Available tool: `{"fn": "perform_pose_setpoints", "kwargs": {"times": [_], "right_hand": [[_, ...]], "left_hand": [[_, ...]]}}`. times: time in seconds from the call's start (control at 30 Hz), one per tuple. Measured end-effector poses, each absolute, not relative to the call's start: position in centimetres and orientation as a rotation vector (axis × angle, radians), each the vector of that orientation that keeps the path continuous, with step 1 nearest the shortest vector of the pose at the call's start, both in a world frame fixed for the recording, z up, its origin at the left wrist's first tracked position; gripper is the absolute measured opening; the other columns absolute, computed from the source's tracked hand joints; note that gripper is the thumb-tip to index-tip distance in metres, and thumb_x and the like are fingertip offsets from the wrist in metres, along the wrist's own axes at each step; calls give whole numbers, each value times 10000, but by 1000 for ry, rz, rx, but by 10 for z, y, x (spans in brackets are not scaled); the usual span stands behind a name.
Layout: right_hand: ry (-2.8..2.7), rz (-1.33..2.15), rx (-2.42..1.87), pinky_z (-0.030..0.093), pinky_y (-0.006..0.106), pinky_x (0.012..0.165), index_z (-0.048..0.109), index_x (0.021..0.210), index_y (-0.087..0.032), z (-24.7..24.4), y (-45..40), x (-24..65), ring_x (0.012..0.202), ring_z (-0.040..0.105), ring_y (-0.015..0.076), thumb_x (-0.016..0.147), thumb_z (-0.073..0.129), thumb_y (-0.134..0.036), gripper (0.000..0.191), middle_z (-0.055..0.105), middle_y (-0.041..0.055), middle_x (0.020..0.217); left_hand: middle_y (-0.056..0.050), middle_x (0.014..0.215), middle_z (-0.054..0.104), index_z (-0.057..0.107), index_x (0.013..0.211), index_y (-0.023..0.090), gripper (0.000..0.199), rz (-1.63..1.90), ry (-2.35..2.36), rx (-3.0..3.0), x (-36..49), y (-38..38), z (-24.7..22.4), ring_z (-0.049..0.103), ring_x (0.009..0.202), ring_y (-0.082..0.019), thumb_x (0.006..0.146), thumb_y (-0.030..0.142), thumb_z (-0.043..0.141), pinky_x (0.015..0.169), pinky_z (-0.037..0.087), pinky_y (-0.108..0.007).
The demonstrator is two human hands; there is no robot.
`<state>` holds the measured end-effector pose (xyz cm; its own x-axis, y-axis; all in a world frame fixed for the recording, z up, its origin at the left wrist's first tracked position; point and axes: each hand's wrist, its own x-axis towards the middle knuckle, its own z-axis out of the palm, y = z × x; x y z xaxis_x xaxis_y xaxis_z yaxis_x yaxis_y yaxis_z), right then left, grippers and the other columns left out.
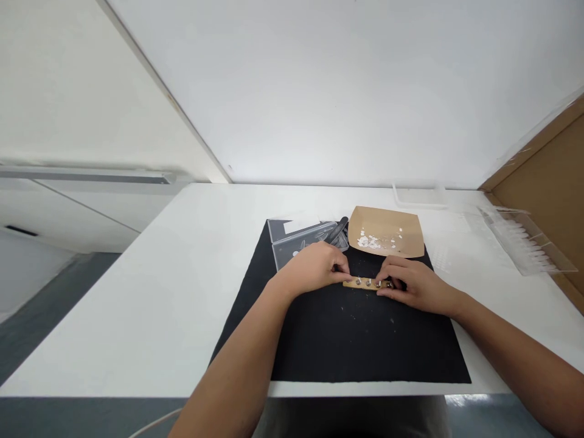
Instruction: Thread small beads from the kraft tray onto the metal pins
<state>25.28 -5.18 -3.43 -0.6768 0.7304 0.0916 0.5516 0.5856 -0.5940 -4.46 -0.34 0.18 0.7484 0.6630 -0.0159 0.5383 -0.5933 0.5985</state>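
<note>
A short wooden strip (364, 283) lies on a black mat (360, 347), with several small metal pieces set in a row along its top. What these pieces are is too small to tell. At the strip's left end, my left hand (314, 266) is closed, thumb and fingertips pinching the end. My right hand (410, 283) grips the right part of the strip between thumb and curled fingers. Its fingers hide some of that end.
Behind my left hand stands an open clear plastic case (285, 243) with dark-handled tools (337, 231) in it. A brown cardboard tray (387, 222) holds white scraps. Clear racks (524, 243) with white tips stand at the right, beside a brown panel (552, 158).
</note>
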Motion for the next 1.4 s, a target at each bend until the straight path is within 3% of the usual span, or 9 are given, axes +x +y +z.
{"fn": "perform_pose_setpoints", "kwargs": {"times": [0.4, 1.1, 1.4], "right_hand": [[-2495, 782, -1065, 510, 299, 698, 691, 1166, -272, -33, -52, 253, 738, 609, 140, 1009, 685, -392, 197, 666, 41, 1071], [-2519, 730, -1055, 487, 288, 697, 686, 1172, -261, -36, -52, 253, 762, 602, 138, 1011, 690, -383, 202, 646, 33, 1058], [-2507, 740, -1041, 493, 290, 691, 689, 1172, -254, -35, -52, 254, 709, 593, 125, 1007, 688, -380, 208, 651, 30, 1039]], "left_hand": [[-28, 983, 834, 860, 962, 224, 132, 318, 782, 2393, -46, -4, 2, 755, 875, -166, 920, 155, 756, 798, 544, -255], [-9, 876, 766, 848, 887, 209, 259, 265, 792, 2352, -46, -7, 8, 625, 677, -106, 784, 16, 709, 636, 449, -228], [-6, 898, 732, 781, 870, 184, 168, 206, 844, 2381, -42, -9, 12, 609, 697, -112, 802, 51, 704, 644, 434, -235]]}}
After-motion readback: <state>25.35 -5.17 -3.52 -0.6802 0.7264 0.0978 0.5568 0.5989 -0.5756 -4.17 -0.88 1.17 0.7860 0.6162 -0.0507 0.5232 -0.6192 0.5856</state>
